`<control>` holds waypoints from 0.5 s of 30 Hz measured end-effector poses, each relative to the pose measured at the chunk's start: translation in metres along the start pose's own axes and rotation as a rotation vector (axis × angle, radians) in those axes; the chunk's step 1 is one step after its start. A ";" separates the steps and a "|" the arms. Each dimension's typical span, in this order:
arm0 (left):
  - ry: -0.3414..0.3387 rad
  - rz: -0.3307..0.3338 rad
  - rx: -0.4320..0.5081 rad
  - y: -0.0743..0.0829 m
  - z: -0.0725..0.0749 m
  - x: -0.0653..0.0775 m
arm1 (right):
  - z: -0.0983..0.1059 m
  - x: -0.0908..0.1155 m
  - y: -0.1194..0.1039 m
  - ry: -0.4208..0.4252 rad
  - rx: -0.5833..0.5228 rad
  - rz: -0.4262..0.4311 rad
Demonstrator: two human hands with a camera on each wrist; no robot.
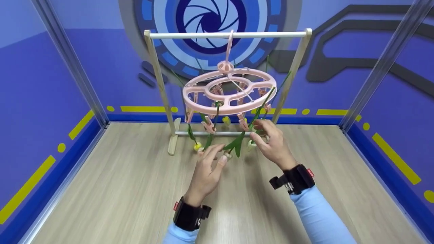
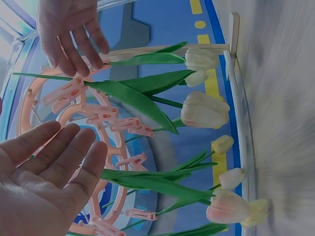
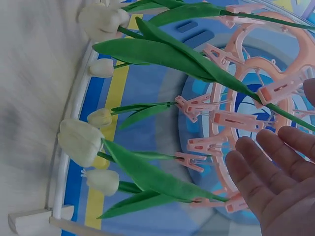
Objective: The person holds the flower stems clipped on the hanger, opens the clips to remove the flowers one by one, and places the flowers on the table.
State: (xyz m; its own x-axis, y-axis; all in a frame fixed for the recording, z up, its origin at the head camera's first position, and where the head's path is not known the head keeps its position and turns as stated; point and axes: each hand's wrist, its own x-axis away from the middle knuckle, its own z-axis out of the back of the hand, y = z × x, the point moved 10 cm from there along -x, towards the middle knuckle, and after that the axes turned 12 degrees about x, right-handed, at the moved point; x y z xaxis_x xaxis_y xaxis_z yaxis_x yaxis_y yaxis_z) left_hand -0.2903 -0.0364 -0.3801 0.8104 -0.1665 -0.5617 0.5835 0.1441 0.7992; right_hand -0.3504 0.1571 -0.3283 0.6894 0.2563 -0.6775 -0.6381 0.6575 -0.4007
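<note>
Head pic's bright, w/ soft shadows & a pale shine on the desk (image 1: 234, 220); wrist pics look dimmer, desk blurry.

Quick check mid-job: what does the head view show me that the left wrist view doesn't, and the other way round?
Head view only: the hook over the top bar, both black wrist straps and the light blue sleeves.

Left wrist view only: the palm of the left hand, and a pink blush on one tulip bloom, too small to make out from the head.

Both: the pink hanger, its clips, hanging tulips, both hands, including the right hand, and part of the stand.
</note>
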 end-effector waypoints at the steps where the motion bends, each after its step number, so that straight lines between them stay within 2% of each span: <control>1: -0.001 -0.004 -0.001 -0.001 -0.001 -0.001 | -0.001 -0.001 0.001 -0.002 -0.007 -0.010; 8: 0.018 -0.026 -0.042 -0.005 -0.006 -0.008 | -0.009 -0.010 0.006 -0.013 -0.073 -0.078; 15: 0.004 -0.003 -0.044 -0.010 -0.012 -0.011 | -0.014 -0.014 0.005 0.016 -0.165 -0.092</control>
State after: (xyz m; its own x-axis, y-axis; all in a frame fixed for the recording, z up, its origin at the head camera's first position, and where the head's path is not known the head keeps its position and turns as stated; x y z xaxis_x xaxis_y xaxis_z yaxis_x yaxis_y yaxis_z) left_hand -0.3044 -0.0242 -0.3848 0.8088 -0.1628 -0.5652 0.5877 0.1862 0.7874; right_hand -0.3679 0.1472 -0.3298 0.7424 0.1883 -0.6430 -0.6214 0.5522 -0.5558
